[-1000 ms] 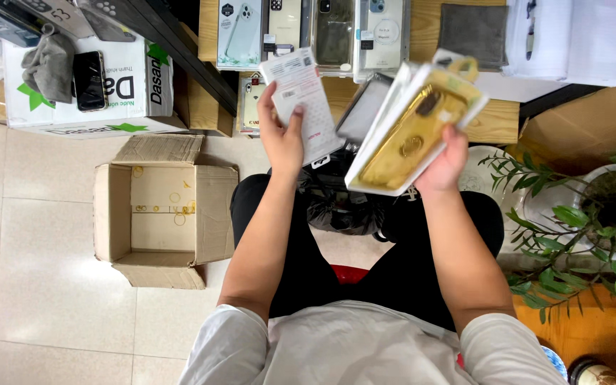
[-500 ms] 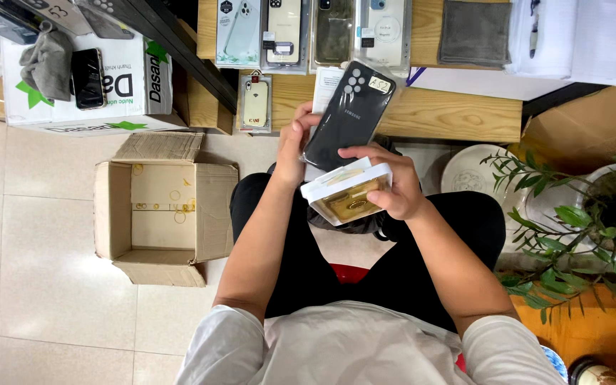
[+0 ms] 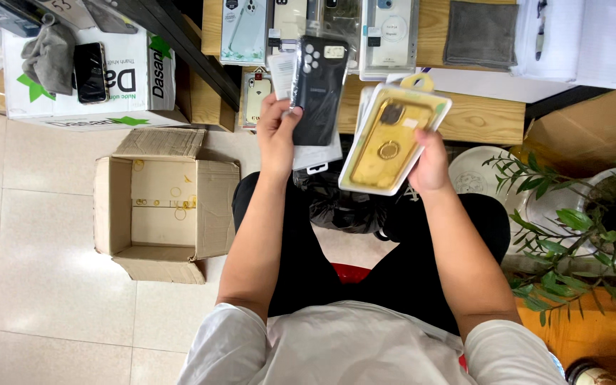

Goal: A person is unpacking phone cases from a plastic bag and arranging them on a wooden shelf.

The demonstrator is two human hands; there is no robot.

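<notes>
packages filled both hands. the left hand gripped a black phone case, camera cut-outs at its top, held upright with a white card and a clear sleeve stacked behind it, thumb across the front. the right hand clasped a gold phone case with a ring on its back, sealed in a clear-and-white blister pack with a yellow hang tab at the top, tilted to the right; more flat packs seemed layered behind it. the two packages were just beside each other, not touching, raised above the lap.

ahead, a wooden surface carried a row of cased phone covers in clear packets, a grey folded cloth and white papers toward the right edge. one small packet with a pale case stood against the surface's front edge, near the left hand.

on the tiled floor to the left sat an open cardboard box, flaps spread, with open tile around it. farther left, a white carton with green star marks carried a dark phone and a grey rag. a black plastic bag lay between the knees. to the right, a leafy green plant in a pale pot crowded the right arm's side, and a brown cardboard sheet leaned behind it.
</notes>
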